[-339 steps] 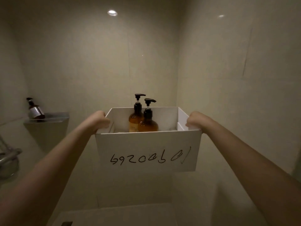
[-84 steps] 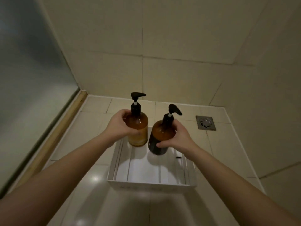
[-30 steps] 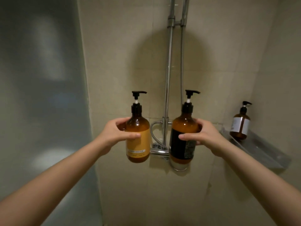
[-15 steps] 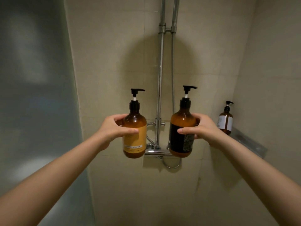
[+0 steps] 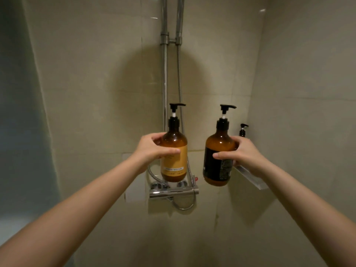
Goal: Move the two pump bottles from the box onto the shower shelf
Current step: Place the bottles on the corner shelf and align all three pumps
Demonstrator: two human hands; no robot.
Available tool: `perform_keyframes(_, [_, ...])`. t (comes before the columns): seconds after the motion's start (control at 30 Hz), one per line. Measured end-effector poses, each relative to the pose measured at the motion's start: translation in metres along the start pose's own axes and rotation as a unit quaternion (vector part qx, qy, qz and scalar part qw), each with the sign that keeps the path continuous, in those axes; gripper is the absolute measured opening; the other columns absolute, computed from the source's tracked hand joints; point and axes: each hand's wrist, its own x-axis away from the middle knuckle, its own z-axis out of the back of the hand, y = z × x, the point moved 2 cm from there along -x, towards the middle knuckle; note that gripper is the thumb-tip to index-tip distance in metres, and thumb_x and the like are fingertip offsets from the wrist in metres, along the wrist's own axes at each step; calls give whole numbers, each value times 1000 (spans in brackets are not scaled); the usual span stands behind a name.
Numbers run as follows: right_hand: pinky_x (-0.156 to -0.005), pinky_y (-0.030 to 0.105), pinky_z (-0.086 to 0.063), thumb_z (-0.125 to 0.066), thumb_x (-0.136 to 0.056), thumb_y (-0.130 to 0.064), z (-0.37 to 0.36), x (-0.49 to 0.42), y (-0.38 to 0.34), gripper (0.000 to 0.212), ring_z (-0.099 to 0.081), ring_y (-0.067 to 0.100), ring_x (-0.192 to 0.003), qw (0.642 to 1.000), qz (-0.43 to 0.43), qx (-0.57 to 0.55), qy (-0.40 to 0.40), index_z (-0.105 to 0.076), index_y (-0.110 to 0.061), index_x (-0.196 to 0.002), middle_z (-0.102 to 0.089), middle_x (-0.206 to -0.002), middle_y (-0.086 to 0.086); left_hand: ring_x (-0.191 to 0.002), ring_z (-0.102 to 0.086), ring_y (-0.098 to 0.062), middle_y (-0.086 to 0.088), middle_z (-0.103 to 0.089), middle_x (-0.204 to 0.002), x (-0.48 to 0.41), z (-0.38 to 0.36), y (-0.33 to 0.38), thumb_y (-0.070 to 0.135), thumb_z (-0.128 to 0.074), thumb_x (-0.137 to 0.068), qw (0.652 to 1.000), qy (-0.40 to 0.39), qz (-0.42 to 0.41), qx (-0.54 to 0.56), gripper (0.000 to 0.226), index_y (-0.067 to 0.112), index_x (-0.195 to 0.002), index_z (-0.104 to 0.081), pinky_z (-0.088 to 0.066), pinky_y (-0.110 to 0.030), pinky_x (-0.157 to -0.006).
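My left hand [image 5: 152, 149] grips an amber pump bottle with a yellow label [image 5: 174, 160], held upright in front of the shower pipe. My right hand [image 5: 243, 155] grips an amber pump bottle with a black label [image 5: 218, 162], upright and just left of the shower shelf [image 5: 250, 178] in the right corner. The bottom of the black-label bottle hangs a little below the shelf's level. The box is out of view.
A third small pump bottle [image 5: 243, 130] stands on the shelf, mostly hidden behind my right hand. A chrome mixer valve [image 5: 173, 191] with a looped hose sits below the bottles, and the riser pipe [image 5: 164, 78] runs up the wall. Frosted glass [image 5: 21, 132] stands at left.
Both bottles have shifted to the right in view, toward the corner shelf. The black-label bottle and my right hand now cover most of the small bottle on the shelf.
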Motion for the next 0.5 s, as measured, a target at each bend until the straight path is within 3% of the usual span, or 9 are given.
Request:
perform_keyframes(0.07, [-54,16,-48,-83,-63,-26,12,-5,6,40,-62,9,-86,1000,-1,4,19,-59,-32,-94,-65,-97,-7,-106,-59,-18,4,-64,-112,-18,-15,0,34,-89,-37,1000,-12,-9,-1,88,22,-119,-59,-54,-32,-78])
perform_keyframes(0.33, [-60,23,-48,-83,-63,-25,75,-32,42,41,-58,6,-87,995,-33,36,89,-58,-29,-95,-63,-97,-9,-107,-60,-18,5,-65,-110,-99,-87,9,32,-88,-43,997,-67,-45,12,79,23,-117,-60,-56,-33,-79])
perform_keyframes(0.4, [-61,23,-49,-84,-63,-26,91,-40,50,46,-57,5,-87,993,-49,44,99,-57,-26,-101,-62,-97,-10,-106,-60,-17,6,-65,-107,-118,-108,12,27,-89,-46,995,-81,-51,24,74,25,-114,-60,-56,-33,-79])
perform_keyframes(0.5, [-60,21,-48,-85,-61,-29,111,-51,64,58,-56,5,-85,987,-69,59,129,-54,-24,-109,-60,-96,-12,-111,-58,-22,-2,-62,-119,-145,-140,10,26,-88,-49,994,-101,-41,28,81,16,-123,-55,-53,-43,-90])
